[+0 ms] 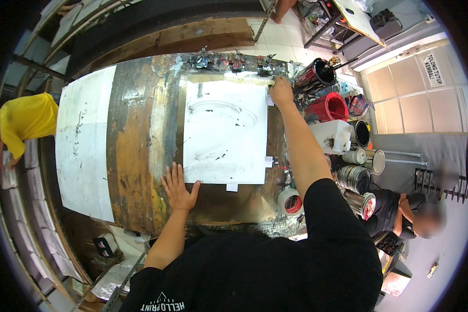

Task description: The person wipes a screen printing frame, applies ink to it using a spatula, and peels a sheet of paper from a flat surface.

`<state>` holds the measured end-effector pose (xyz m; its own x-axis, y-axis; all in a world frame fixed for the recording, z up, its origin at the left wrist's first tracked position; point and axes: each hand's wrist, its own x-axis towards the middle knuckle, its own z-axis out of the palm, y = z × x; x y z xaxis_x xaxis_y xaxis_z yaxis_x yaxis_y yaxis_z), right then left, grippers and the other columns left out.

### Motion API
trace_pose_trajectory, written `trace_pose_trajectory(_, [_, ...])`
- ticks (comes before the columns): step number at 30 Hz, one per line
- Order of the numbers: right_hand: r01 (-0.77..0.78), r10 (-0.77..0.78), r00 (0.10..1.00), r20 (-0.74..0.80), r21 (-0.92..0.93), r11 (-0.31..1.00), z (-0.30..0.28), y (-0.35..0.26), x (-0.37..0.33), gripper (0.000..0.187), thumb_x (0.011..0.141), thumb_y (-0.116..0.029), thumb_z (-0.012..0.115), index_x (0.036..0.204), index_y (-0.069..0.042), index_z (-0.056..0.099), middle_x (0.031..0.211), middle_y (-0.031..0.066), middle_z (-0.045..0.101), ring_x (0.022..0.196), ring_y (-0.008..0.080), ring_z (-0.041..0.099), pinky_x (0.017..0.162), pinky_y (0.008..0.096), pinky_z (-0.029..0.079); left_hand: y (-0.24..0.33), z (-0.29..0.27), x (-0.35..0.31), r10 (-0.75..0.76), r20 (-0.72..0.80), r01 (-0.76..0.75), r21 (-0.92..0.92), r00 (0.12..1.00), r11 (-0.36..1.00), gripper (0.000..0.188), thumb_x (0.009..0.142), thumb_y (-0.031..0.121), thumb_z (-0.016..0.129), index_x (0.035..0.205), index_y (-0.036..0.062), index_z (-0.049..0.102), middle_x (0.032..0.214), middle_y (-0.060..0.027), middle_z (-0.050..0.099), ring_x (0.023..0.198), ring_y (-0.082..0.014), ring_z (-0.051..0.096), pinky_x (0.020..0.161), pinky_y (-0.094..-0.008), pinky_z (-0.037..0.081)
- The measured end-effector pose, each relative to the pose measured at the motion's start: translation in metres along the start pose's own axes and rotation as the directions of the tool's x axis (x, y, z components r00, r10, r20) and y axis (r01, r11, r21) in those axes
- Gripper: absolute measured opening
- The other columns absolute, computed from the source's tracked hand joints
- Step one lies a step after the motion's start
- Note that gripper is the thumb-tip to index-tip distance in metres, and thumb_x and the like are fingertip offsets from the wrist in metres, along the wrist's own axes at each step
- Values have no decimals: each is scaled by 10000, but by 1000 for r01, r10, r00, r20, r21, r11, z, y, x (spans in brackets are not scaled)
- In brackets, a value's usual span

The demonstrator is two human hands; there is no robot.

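Observation:
A white sheet (226, 135) with dark ink smears and specks lies flat on the stained, paint-streaked table (132, 140). My left hand (178, 191) rests at its near left corner, fingers spread and nothing held. At the far right corner, my right hand (282, 92) has its fingers bent together beside the sheet's edge; what they hold, if anything, is too small to make out. Small white tabs, one a right-edge tab (269, 161) and one a near-edge tab (232, 187), stick out around the sheet. Metal clamps (236, 63) line the table's far edge.
A tape roll (289, 202) lies near the table's right edge. Beyond that edge crowd a red bucket (320, 107), a white container (330, 137) and several paint cans (353, 178). Another large white sheet (83, 145) covers the table's left end. People are at the left and right.

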<state>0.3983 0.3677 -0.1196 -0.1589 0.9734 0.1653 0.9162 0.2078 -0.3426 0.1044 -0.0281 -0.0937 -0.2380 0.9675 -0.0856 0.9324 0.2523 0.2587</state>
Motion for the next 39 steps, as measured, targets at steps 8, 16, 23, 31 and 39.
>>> trace_pose_trajectory(8, [-114, 113, 993, -46, -18, 993, 17, -4, -1, 164, 816, -74, 558, 872, 18, 682, 1021, 234, 633, 973, 413, 618, 855, 465, 508, -2, 3, 4, -22, 42, 20, 50, 999, 999, 899, 888, 642, 496, 1513, 35, 272, 1595, -138, 207, 1484, -325, 125, 1201, -529, 1])
trace_pose_trajectory(16, [-137, 138, 990, -14, 71, 988, 12, -2, 4, 174, 765, -13, 603, 917, 27, 680, 1022, 247, 636, 966, 430, 618, 838, 471, 508, -3, 4, 5, -23, 29, 21, 54, 999, 998, 909, 881, 654, 502, 1512, 39, 277, 1597, -131, 208, 1483, -319, 130, 1203, -528, 8])
trace_pose_trajectory(23, [-161, 178, 977, -119, 142, 977, 16, -2, -3, 212, 754, -31, 665, 962, 9, 682, 1034, 228, 641, 980, 415, 617, 861, 462, 503, -1, 3, 4, -32, 31, 30, 37, 999, 999, 903, 881, 649, 506, 1511, 42, 283, 1595, -131, 216, 1480, -320, 145, 1203, -526, 11])
trace_pose_trajectory(31, [-137, 145, 986, -84, 86, 987, 15, -1, 0, 198, 763, -43, 665, 954, 8, 677, 1032, 226, 643, 979, 417, 616, 853, 457, 507, -2, 3, 2, -31, 29, 29, 36, 999, 999, 892, 882, 637, 512, 1510, 45, 285, 1595, -133, 215, 1480, -327, 143, 1203, -529, 12])
trace_pose_trajectory(39, [-198, 209, 974, -90, 112, 974, 20, 11, 3, 166, 767, -73, 665, 911, 6, 686, 996, 221, 660, 982, 408, 623, 870, 470, 501, -3, 2, 4, -10, 15, 10, 24, 1000, 1000, 901, 882, 647, 513, 1508, 40, 288, 1591, -138, 223, 1482, -329, 130, 1198, -537, 12])
